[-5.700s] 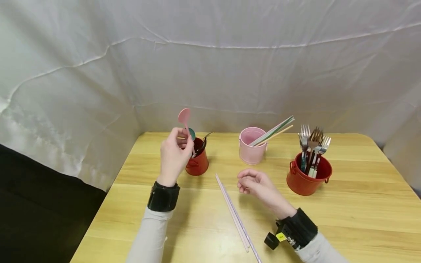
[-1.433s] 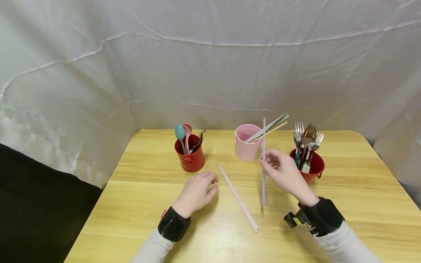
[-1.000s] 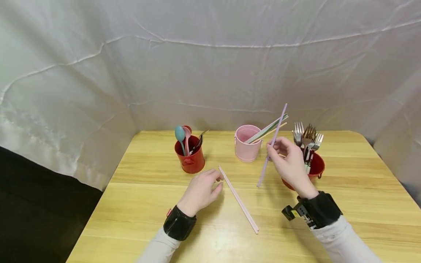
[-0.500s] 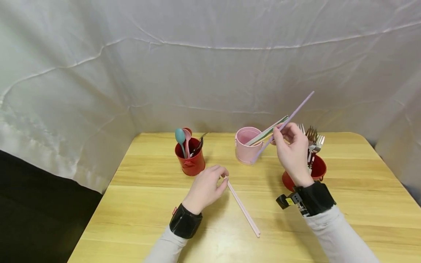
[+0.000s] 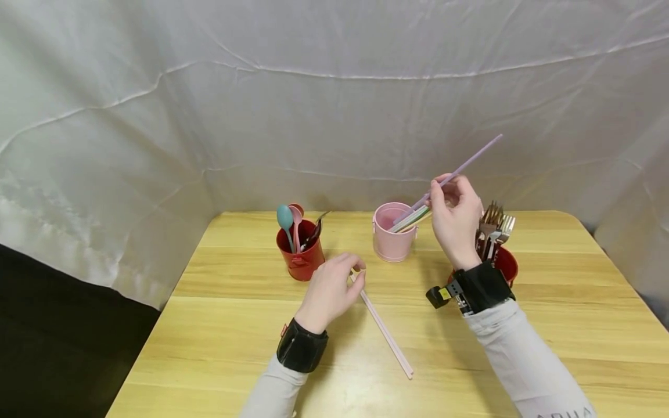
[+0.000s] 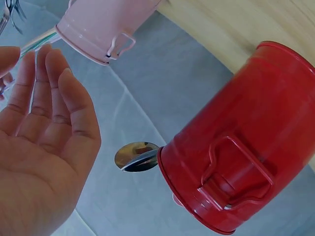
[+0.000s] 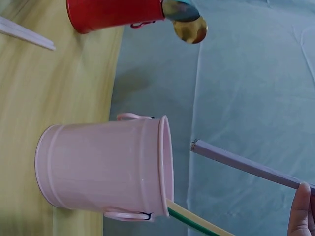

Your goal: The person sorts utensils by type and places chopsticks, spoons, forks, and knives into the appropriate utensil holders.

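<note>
My right hand (image 5: 456,223) pinches a purple chopstick (image 5: 473,158) between thumb and fingers. The chopstick slants, its lower end over the mouth of the pink bucket (image 5: 393,242); in the right wrist view that end stands apart from the rim. White, green and yellowish chopsticks (image 7: 194,221) lean in this bucket. My left hand (image 5: 330,290) hovers by the far end of some light pink chopsticks (image 5: 387,334) lying on the table. In the left wrist view its fingers (image 6: 42,91) are loosely bent and hold nothing.
A red bucket (image 5: 305,264) with several spoons (image 5: 285,217) stands at the left. Behind my right wrist is another red bucket (image 5: 507,264) with several forks (image 5: 493,223). A pale cloth (image 5: 334,128) hangs behind the wooden table (image 5: 209,348).
The pink spoon went from my left hand into the left red bucket. My right hand took the purple chopstick off the table, raised it and tilted it toward the pink bucket.
</note>
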Available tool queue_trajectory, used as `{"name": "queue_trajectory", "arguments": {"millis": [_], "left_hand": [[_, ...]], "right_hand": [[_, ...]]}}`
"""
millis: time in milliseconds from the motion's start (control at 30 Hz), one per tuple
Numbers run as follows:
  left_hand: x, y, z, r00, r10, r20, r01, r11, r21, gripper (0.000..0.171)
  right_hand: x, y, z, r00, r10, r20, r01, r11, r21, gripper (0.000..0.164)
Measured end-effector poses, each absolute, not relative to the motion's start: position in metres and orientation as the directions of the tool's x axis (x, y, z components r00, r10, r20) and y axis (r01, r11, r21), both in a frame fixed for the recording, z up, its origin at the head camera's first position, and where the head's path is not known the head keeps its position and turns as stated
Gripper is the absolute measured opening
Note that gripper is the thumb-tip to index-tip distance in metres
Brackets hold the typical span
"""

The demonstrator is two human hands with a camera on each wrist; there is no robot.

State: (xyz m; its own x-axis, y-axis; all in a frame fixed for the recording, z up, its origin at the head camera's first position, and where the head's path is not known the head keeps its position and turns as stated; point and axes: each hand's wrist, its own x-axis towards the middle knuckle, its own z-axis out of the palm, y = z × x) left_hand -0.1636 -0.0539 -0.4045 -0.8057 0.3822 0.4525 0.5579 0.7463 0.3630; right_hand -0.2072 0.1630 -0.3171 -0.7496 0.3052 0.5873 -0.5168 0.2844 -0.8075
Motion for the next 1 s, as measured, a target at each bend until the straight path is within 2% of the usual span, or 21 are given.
{"name": "queue_trajectory", "arguments": {"millis": [400,500,600,733,1000], "left_hand": [[-0.163,-0.051,-0.403,-0.812,0.365,0.456,0.546,0.75,0.372,0.008],[-0.162,-0.052,-0.404,-0.812,0.364,0.456,0.547,0.749,0.374,0.007],[-0.161,-0.053,-0.404,-0.814,0.369,0.449,0.546,0.748,0.376,0.007],[-0.161,-0.053,-0.405,-0.819,0.368,0.44,0.541,0.752,0.377,0.007],[-0.162,-0.056,-0.405,-0.824,0.367,0.433,0.535,0.755,0.379,0.008]], "right_hand": [[-0.237,0.174,-0.347,-0.768,0.261,0.584,-0.443,0.441,-0.78,0.022],[-0.237,0.173,-0.349,-0.797,0.237,0.556,-0.396,0.491,-0.776,0.03],[-0.232,0.172,-0.349,-0.81,0.242,0.534,-0.358,0.516,-0.778,0.046],[-0.222,0.172,-0.347,-0.773,0.279,0.57,-0.395,0.491,-0.776,0.054],[-0.182,0.159,-0.32,-0.667,0.293,0.686,-0.514,0.486,-0.707,0.031]]}}
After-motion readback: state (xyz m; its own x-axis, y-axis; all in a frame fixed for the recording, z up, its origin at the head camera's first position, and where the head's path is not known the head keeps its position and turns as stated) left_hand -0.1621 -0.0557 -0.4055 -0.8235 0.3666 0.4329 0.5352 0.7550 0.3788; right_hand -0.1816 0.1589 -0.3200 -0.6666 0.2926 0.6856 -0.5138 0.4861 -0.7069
